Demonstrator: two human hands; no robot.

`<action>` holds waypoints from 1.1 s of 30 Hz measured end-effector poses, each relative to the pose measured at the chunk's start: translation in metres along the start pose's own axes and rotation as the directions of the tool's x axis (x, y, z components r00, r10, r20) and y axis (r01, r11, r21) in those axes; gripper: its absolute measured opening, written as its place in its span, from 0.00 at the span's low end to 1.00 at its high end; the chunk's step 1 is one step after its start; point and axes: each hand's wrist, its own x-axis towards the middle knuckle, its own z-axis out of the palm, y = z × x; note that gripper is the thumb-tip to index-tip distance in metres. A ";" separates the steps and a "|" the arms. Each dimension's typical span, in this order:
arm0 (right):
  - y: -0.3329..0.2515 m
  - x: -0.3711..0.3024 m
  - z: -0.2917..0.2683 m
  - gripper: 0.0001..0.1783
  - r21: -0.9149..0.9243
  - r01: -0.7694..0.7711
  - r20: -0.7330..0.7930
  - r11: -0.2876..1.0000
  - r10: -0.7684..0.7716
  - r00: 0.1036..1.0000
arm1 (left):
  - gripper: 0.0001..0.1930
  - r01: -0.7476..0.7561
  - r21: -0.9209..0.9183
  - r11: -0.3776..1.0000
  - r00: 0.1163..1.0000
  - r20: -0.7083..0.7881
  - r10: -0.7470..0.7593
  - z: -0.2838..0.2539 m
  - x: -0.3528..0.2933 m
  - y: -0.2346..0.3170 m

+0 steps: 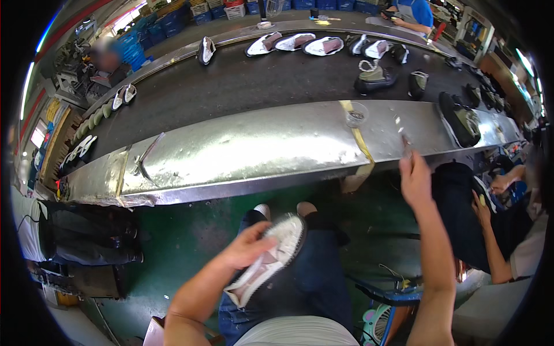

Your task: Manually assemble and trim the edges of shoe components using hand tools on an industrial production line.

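My left hand (251, 247) is wrapped round the side of a white shoe (284, 245) with a dark edge along its sole, held over my lap. The shoe lies tilted, its rounded toe end pointing up and away. Out to the right, above the near edge of the metal ledge, my right hand (416, 179) grips a slim brownish tool (405, 140). Its whitish tip is blurred, so I cannot tell its kind. A small clear plastic cup (356, 115) stands on the ledge to the left of that tool, with something dark inside.
Beyond the metal ledge (242, 144) runs a dark conveyor belt (242, 86) carrying several white shoes (323, 46) and dark green ones (374, 78). A black and green shoe (460, 121) rests on the ledge at right. Co-workers sit close on both sides; a small fan (378, 323) stands below right.
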 end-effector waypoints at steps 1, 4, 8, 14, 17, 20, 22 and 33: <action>0.017 0.032 0.007 0.22 -0.030 -0.022 0.016 0.999 0.023 1.000 | 0.28 -0.023 0.014 1.000 0.999 -0.035 0.023 -0.009 -0.002 0.038; 0.080 0.109 0.035 0.24 -0.176 0.034 -0.039 0.984 -0.041 0.998 | 0.26 -0.137 0.210 0.968 0.989 -0.033 0.147 -0.047 0.035 0.142; 0.167 0.151 0.060 0.26 -0.434 0.032 -0.117 0.900 -0.092 0.989 | 0.26 -0.030 0.880 0.475 0.918 -0.164 0.362 -0.086 0.126 0.257; 0.162 0.152 0.048 0.25 -0.200 -0.075 -0.065 0.977 0.063 0.996 | 0.34 0.290 0.887 -0.358 0.847 -0.064 0.527 -0.160 0.280 0.286; 0.150 0.155 0.048 0.25 -0.210 -0.101 -0.047 0.972 0.093 0.995 | 0.40 0.358 0.774 -0.522 0.819 0.008 0.574 -0.201 0.316 0.273; 0.133 0.161 0.048 0.24 -0.224 -0.077 -0.050 0.972 0.067 0.996 | 0.35 0.266 0.815 -0.515 0.840 0.065 0.538 -0.223 0.342 0.251; 0.132 0.158 0.040 0.24 -0.273 -0.069 -0.046 0.959 0.058 0.997 | 0.29 0.480 0.804 -0.352 0.876 -0.415 0.246 -0.184 0.369 0.269; 0.120 0.165 0.040 0.23 -0.195 -0.193 -0.009 0.962 0.195 0.981 | 0.27 0.038 0.966 0.256 0.635 -0.222 0.740 -0.169 0.607 0.287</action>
